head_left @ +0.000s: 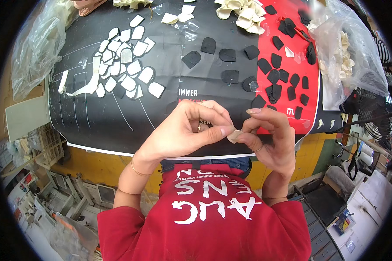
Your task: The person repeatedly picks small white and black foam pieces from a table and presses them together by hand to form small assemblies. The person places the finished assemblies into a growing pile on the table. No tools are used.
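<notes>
Just off the table's front edge, both hands meet at a small cream tab [234,136], apparently a thin rounded piece like those lying about. My left hand [185,128] pinches it between thumb and fingertips. From the other side, the thumb of my right hand [272,137] presses on it, with the index finger lifted away and the other fingers curled. White rounded tabs with dark edges [127,82] lie scattered at the left of the table. Black rounded tabs [228,55] lie in the middle, and more black tabs [274,76] are on the red area at the right.
A black and red printed mat [161,113] covers the table. A heap of cream pieces [244,15] lies at the far side. Clear plastic bags stand at the left [39,48] and right [357,56]. A white strip [89,85] curls beside the white tabs. A fan [376,115] is at the right.
</notes>
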The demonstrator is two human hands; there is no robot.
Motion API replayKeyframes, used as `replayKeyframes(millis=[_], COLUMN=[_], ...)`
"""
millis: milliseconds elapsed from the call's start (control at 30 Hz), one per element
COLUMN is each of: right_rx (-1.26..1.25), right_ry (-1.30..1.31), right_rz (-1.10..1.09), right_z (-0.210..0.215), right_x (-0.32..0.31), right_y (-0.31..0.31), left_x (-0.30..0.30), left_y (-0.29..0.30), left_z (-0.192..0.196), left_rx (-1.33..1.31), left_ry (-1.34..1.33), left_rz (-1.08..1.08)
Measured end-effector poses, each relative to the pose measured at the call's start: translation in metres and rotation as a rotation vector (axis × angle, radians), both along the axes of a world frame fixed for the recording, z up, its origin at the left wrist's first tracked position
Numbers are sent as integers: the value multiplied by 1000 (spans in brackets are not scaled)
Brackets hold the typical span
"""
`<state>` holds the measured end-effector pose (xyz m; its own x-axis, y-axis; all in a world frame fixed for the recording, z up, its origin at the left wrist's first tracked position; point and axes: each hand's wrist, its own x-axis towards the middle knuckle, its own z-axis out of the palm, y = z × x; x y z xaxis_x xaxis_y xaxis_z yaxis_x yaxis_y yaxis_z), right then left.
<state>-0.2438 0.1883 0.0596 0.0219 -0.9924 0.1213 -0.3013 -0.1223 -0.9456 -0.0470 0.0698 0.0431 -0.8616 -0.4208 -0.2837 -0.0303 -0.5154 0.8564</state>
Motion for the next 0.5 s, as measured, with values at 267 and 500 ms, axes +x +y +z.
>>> replayKeyframes(millis=[267,500], right_rx=[33,-168], right_ry=[28,345], right_rz=[24,-362], right_z=[1,5], right_x=[-3,17], right_y=[-4,-10], left_x=[2,-5], left_y=[-1,20], left_z=[0,-3], left_rx=[-10,-900], left_ry=[-49,-178], left_rz=[-43,519])
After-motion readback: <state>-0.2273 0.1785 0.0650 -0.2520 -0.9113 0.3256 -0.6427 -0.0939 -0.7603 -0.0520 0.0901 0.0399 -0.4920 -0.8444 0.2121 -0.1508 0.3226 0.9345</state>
